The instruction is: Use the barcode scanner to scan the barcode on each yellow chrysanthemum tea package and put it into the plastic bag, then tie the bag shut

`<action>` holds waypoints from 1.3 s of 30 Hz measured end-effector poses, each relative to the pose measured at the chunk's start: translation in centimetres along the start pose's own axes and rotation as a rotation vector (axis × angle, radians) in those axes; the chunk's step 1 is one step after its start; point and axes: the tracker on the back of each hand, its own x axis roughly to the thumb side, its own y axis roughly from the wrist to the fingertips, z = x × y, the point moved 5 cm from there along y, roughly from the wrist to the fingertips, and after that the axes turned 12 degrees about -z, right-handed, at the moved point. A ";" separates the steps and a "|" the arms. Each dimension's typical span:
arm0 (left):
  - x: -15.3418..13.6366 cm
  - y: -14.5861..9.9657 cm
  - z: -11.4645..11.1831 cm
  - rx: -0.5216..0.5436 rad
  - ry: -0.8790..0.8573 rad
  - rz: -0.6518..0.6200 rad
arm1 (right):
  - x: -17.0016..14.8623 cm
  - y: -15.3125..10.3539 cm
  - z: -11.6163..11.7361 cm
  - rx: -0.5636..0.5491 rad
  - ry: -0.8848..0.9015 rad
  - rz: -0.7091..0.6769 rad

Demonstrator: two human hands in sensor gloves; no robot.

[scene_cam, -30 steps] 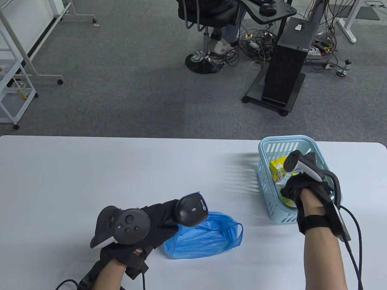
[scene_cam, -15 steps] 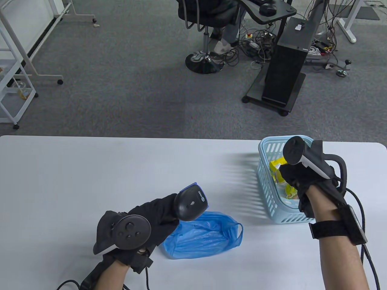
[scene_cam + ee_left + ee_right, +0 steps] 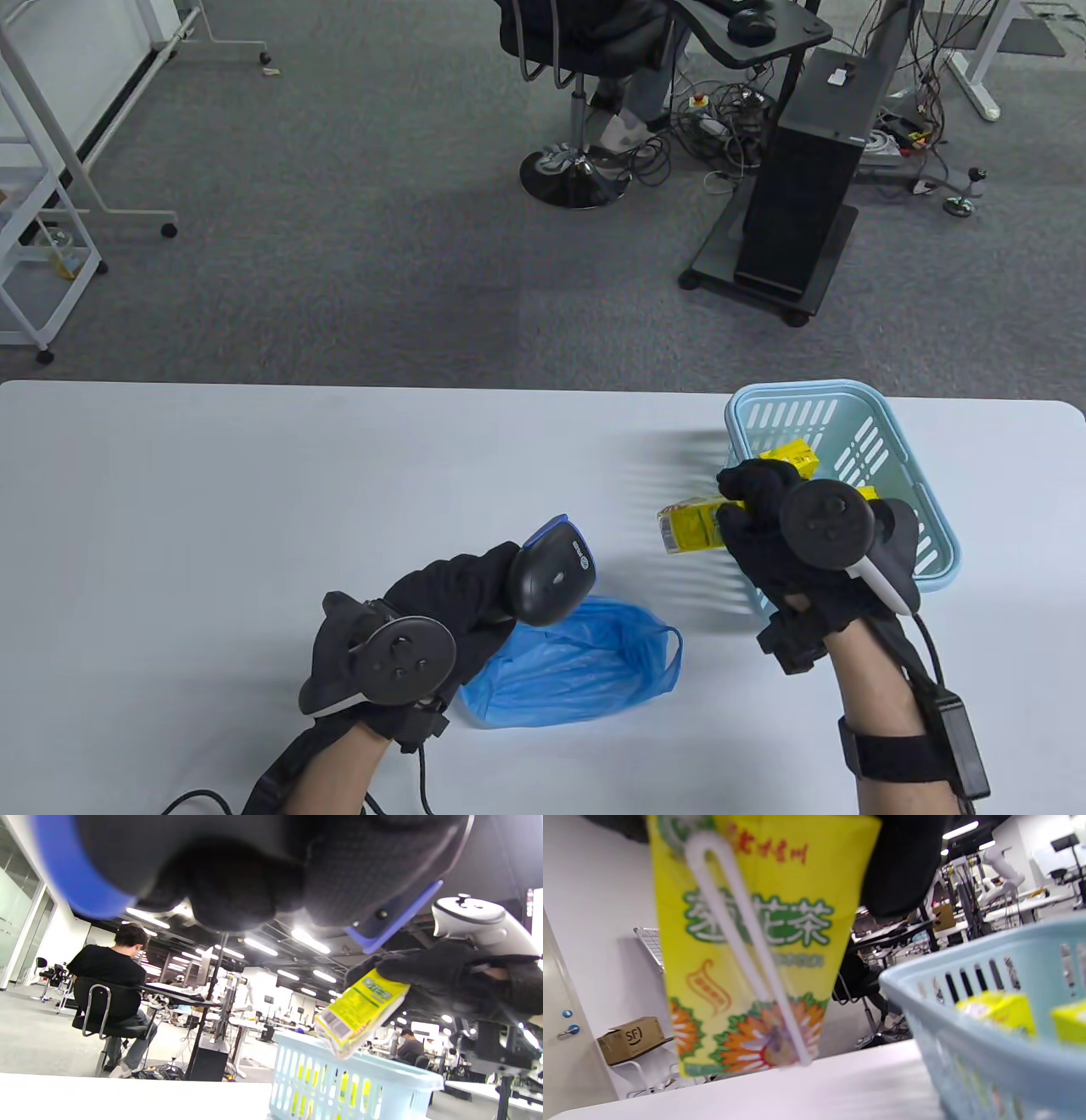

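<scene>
My right hand (image 3: pixel 755 509) grips a yellow chrysanthemum tea package (image 3: pixel 689 526) just left of the light blue basket (image 3: pixel 942 556), held above the table. In the right wrist view the package (image 3: pixel 746 950) hangs from my fingers with its straw facing the camera. In the left wrist view a barcode shows on the package (image 3: pixel 356 1012) end. My left hand (image 3: pixel 458 594) holds the black barcode scanner (image 3: pixel 553 573) over the blue plastic bag (image 3: pixel 585 671), which lies open on the table. More yellow packages (image 3: pixel 793 461) stay in the basket.
The white table (image 3: pixel 254 492) stretches to the left and behind the bag. Beyond its far edge are grey carpet, an office chair (image 3: pixel 577 102) and a black computer stand (image 3: pixel 806 170). A person sits at a desk in the left wrist view (image 3: pixel 110 971).
My right hand has lifted a yellow package out of the basket and carried it left over the rim. My left hand with the scanner has shifted slightly right.
</scene>
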 end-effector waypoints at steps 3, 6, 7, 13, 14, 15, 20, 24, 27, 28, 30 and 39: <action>0.4 0.3 -1.5 -0.059 0.038 -0.011 | 0.2 -1.1 1.5 -0.017 0.036 -0.017; 0.5 0.6 -3.4 -0.104 0.014 -0.015 | 0.1 -2.4 3.0 -0.052 0.118 -0.032; 0.5 0.6 -4.1 -0.122 0.015 -0.013 | -0.2 -2.7 3.7 -0.062 0.161 -0.043; 0.9 0.9 -6.2 -0.186 0.074 -0.017 | -0.5 -1.7 5.3 -0.002 0.216 -0.039; 0.9 0.8 -6.3 -0.193 0.071 -0.014 | -0.4 -1.7 5.4 -0.002 0.222 -0.043; 0.8 0.6 -6.4 -0.201 0.065 -0.009 | 0.0 -1.8 5.5 -0.001 0.236 -0.047; 0.6 0.9 -6.3 -0.201 0.035 -0.008 | 1.3 -1.6 4.5 -0.021 0.223 -0.078; 1.1 0.8 -6.3 -0.195 0.066 -0.024 | 2.3 -1.9 3.7 -0.021 0.190 -0.096; 1.4 1.0 -5.8 -0.182 0.070 -0.032 | 3.0 -3.0 2.6 -0.034 0.130 -0.112; 1.5 1.1 -5.8 -0.178 0.064 -0.036 | 2.9 -3.4 2.4 -0.045 0.132 -0.107; 1.8 1.3 -5.8 -0.172 0.051 -0.051 | 2.4 -3.6 2.1 -0.050 0.165 -0.092; 1.8 0.9 -5.8 -0.182 0.045 -0.027 | 2.9 -3.7 2.4 -0.054 0.174 -0.099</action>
